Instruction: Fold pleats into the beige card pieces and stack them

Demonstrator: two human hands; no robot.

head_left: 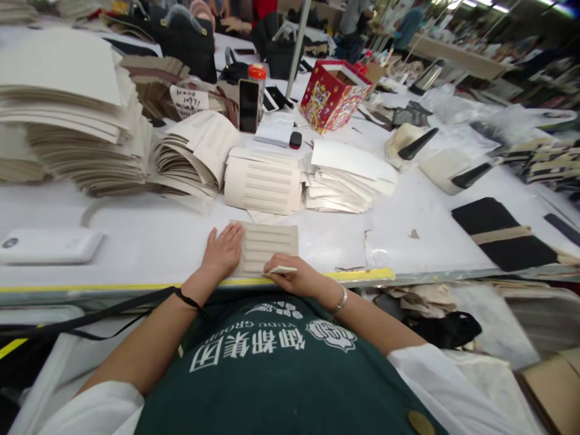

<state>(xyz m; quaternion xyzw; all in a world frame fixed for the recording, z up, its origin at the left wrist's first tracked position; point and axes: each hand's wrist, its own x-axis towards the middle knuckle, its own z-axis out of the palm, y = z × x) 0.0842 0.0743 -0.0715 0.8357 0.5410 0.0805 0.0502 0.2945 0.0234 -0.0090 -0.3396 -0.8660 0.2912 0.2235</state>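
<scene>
White tabletop (149, 241), ribbed panel (270, 239) seemingly beneath fingers (233, 234)

I record the panel (272, 237) before me as beige, patterned with parallel lines. The slim piece (284, 270) I hold is cream. My apron (281, 386) is dark green, printed with white lettering and emblem; my sleeves (435, 377) are white. The bench (154, 238) is white, edged in yellow. The box (324, 103) is red, with a multicoloured print. My bracelet (343, 299) is silver.
</scene>
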